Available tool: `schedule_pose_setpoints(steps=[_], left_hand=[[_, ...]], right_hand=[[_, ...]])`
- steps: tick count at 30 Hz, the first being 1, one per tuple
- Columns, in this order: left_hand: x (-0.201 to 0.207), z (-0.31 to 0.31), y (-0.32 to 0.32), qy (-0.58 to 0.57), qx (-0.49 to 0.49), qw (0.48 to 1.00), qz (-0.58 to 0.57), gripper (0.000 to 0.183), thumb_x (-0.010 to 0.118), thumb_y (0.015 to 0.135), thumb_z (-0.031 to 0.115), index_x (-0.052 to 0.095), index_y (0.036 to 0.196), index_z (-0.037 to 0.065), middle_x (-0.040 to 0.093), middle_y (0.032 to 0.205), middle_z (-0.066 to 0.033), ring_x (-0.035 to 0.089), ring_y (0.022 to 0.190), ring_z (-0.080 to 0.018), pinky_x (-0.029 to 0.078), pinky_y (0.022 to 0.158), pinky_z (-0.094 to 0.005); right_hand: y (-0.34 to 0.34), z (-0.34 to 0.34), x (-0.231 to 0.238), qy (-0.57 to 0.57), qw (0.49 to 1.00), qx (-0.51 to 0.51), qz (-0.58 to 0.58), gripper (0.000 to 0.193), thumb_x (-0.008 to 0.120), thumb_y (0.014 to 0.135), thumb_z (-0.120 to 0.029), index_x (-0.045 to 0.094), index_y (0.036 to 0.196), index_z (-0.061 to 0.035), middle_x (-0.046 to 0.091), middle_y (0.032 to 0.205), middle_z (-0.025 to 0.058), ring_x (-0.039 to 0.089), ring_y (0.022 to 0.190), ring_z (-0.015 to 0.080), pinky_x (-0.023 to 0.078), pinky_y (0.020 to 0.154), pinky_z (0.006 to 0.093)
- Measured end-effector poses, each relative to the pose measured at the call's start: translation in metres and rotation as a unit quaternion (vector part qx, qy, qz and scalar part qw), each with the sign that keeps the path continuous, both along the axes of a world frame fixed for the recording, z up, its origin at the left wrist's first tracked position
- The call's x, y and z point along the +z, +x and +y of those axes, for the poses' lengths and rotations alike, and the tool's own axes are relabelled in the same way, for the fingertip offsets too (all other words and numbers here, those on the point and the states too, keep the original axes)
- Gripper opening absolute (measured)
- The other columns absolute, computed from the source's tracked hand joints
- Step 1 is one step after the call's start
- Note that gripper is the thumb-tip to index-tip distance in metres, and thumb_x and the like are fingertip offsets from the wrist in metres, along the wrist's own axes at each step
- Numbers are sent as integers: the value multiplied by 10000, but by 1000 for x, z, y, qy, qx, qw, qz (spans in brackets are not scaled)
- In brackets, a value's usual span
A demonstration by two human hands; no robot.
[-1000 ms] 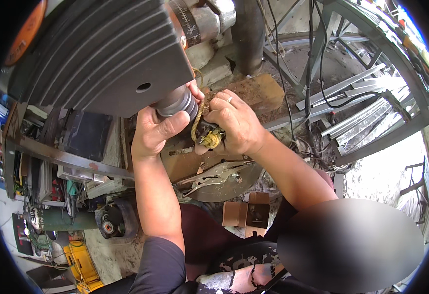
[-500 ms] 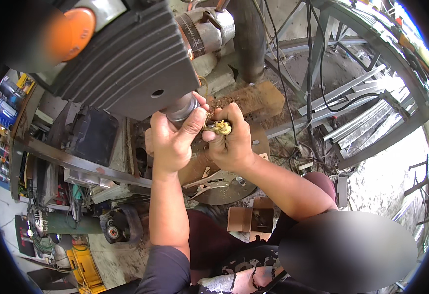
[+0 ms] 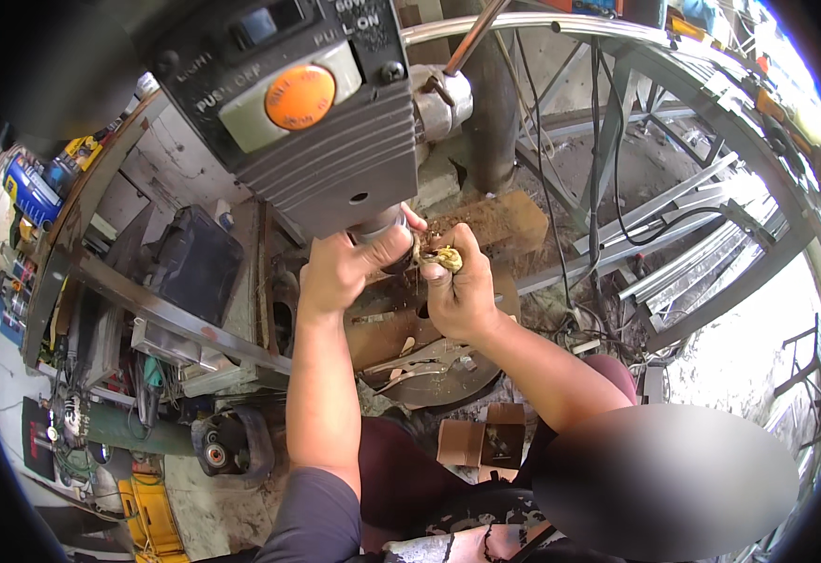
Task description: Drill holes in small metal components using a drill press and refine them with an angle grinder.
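The orange button has slid rightward in my view; left hand curls round the spindle, right hand pinches yellow rope, so both look occupied.

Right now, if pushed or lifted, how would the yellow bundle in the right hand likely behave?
The yellow bundle is probably floppy, since it looks bunched and fibrous. It seems light, being small against the right hand holding it. Its lumpy shape makes rolling unlikely.
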State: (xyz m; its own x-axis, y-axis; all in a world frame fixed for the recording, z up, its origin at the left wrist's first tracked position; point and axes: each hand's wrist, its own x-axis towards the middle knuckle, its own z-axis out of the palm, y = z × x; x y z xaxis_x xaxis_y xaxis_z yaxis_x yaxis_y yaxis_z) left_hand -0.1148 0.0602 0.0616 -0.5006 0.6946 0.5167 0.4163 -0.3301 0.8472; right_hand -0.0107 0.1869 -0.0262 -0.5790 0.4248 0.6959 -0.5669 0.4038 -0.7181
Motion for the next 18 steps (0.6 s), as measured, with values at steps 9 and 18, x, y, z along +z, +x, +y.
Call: schedule_pose_setpoints(steps=[9,18], left_hand=[[-6,16,4,32,64,997,-19,182,765,853,20,668,1006,3,682,929,-38,682,778,-139,574,726,-304],[-7,31,20,95,159,983,14,88,702,876,-7,641,928,-42,676,813,-69,696,696,-176,570,673,-323]], right_hand=[[6,-3,26,15,1000,-3,-17,187,604,1010,-86,435,1026,-9,563,733,185,523,627,349,484,634,375],[-4,-10,29,-85,996,10,-10,237,624,1025,-133,447,934,-3,511,678,192,456,589,316,453,593,384]])
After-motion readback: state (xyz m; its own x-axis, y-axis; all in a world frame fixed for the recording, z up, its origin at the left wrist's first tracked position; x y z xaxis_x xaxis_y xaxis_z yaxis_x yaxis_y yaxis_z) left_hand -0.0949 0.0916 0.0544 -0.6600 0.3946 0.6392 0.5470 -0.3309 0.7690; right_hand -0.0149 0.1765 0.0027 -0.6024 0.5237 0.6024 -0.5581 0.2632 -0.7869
